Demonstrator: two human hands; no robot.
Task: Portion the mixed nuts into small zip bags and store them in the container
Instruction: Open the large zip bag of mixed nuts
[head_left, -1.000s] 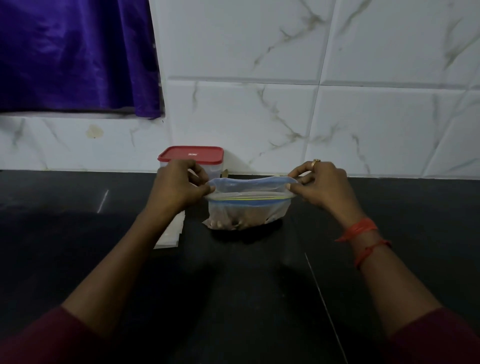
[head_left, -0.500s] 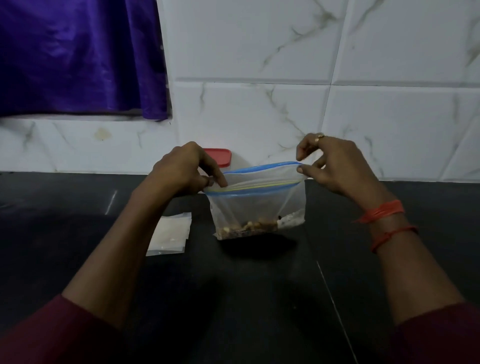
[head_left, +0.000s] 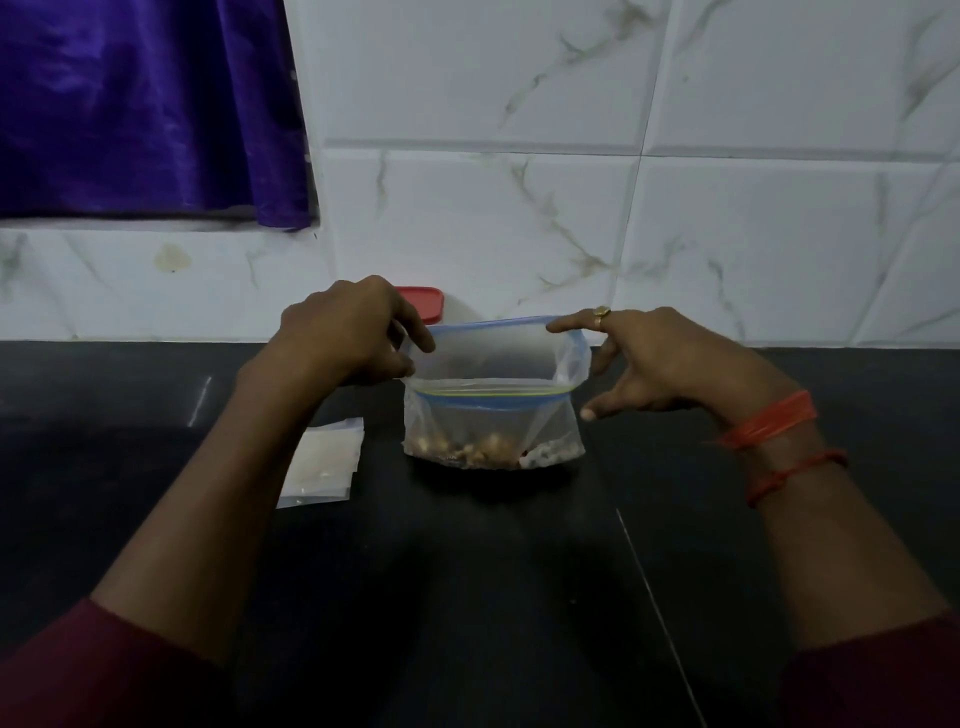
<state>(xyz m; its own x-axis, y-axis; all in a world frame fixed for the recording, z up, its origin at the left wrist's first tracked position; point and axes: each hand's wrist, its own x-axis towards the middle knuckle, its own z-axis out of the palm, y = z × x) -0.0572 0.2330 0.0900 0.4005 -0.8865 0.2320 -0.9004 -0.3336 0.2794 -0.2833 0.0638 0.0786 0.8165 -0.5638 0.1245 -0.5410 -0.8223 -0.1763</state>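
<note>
Zip bag (head_left: 493, 421) held open at the mouth, standing on the dark worktop (head_left: 467, 597).

The left hand (head_left: 343, 338) has a closed grip, with thumb and curled fingers pinching the left corner of the bag's mouth. The right hand (head_left: 670, 364) keeps a loose, spread grip. Its forefinger lies along the far rim, its other fingers stretch out behind the bag's right edge, and its thumb is clear of the plastic in front. The bag stands upright with its mouth gaping, and the nuts (head_left: 467, 449) lie in its bottom. Just left of it on the worktop lies a flat stack of small bags (head_left: 324, 462). Behind the left hand, against the tiled wall (head_left: 727, 234), the red lid of a container (head_left: 423, 301) shows. A purple curtain (head_left: 145, 104) hangs at the upper left.
</note>
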